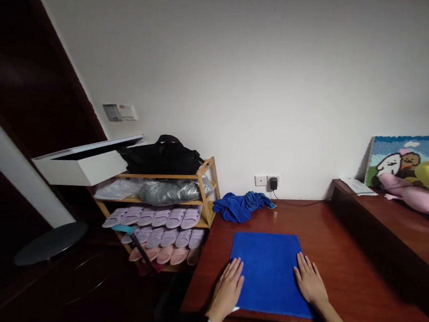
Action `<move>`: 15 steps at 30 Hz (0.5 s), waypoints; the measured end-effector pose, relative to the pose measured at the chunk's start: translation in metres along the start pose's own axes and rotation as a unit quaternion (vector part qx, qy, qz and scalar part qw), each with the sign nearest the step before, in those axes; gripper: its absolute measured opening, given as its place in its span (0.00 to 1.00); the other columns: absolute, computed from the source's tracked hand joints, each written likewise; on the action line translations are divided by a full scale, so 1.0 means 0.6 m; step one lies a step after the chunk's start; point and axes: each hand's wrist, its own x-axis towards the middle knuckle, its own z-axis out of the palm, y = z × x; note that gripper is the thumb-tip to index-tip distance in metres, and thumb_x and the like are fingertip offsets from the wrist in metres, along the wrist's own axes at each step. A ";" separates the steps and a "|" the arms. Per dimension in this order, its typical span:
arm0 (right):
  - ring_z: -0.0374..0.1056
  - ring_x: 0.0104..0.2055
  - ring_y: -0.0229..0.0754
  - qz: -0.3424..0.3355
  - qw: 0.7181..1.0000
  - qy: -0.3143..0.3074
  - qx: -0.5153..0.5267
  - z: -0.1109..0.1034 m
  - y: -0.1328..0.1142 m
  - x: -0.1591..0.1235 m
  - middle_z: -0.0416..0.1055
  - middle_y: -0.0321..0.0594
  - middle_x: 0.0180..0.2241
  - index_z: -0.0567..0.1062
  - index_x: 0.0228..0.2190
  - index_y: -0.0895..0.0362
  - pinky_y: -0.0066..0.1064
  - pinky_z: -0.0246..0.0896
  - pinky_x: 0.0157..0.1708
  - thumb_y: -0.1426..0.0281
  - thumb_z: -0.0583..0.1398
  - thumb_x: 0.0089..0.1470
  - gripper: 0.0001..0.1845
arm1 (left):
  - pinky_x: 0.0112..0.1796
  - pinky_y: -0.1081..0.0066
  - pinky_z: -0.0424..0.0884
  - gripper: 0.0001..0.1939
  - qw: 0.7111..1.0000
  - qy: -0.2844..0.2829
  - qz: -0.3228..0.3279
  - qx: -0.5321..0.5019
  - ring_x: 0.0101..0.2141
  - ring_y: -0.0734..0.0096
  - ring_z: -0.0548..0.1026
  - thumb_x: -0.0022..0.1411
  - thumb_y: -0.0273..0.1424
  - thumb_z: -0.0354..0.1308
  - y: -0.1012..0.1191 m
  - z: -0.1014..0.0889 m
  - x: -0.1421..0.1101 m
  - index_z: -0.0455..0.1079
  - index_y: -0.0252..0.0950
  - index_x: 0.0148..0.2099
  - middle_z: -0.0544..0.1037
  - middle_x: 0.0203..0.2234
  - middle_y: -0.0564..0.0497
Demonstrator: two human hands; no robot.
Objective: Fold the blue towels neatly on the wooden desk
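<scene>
A blue cloth (268, 273) lies spread flat on the reddish-brown wooden table (355, 273). My left hand (228, 286) rests flat on its left edge, fingers stretched forward, with a watch on the wrist. On the opposite side, my right hand (310, 279) lies palm down along the right edge, its fingers slightly apart. Neither hand grips anything. Farther back, near the wall, sits a crumpled heap of blue cloths (238, 206). A small white bit (235, 309) shows by the cloth's near left corner; I cannot tell what it is.
Left of the table stands a wooden shoe rack (206, 193) with several slippers (172, 218), a black bag (162, 157) and a white box (82, 169). A plugged-in adapter (273, 184) trails a cord. Plush toys (414, 196) and a picture (402, 160) occupy the raised right ledge.
</scene>
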 end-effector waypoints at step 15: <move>0.43 0.77 0.50 0.017 1.000 0.013 0.018 -0.004 -0.010 -0.019 0.49 0.44 0.75 0.56 0.73 0.60 0.50 0.39 0.75 0.57 0.40 0.69 0.38 | 0.71 0.50 0.57 0.33 0.997 -0.063 -0.007 0.048 0.73 0.56 0.54 0.78 0.47 0.39 0.021 0.023 -0.021 0.45 0.43 0.79 0.53 0.75 0.48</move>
